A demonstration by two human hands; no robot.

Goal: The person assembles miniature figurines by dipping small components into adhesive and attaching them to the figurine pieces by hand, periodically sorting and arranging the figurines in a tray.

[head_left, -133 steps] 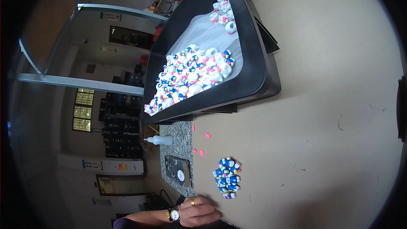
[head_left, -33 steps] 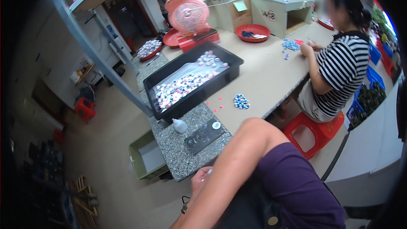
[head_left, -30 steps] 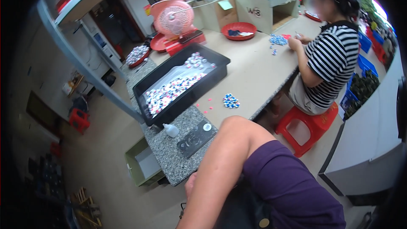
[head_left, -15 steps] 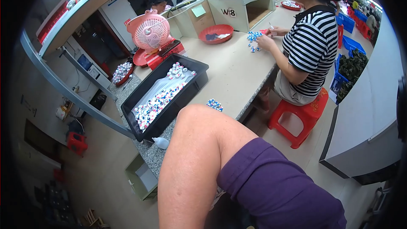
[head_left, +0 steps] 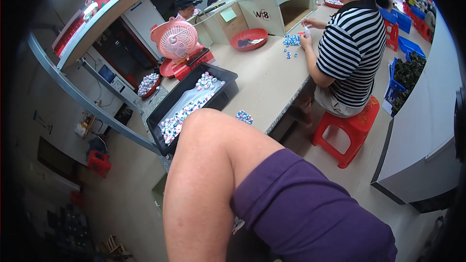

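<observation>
Neither of my hands is in view. A bent bare arm (head_left: 199,184) with a purple sleeve (head_left: 301,199) fills the lower middle, its elbow pointing at the table; it seems to be my right arm, and its hand lies beyond the lower edge. Behind the elbow is a black tray (head_left: 232,86) with a pale sheet inside and many small white, blue and red round pieces (head_left: 182,116) on it. A small cluster of blue-and-white pieces (head_left: 244,116) lies on the table just past the forearm's bend.
At the table (head_left: 262,87) a co-worker in a striped shirt (head_left: 352,43) sits on a red stool (head_left: 347,131), handling small pieces beside a blue-and-white pile (head_left: 291,40). A pink fan (head_left: 177,41), red dish (head_left: 249,39) and wooden boxes (head_left: 272,12) stand farther back. A metal shelf post (head_left: 102,102) rises left.
The bent arm has shifted left and now covers more of the tray's near end and the pale bulb-shaped thing beside it. The co-worker's hands have moved slightly. The whole view has shifted a little.
</observation>
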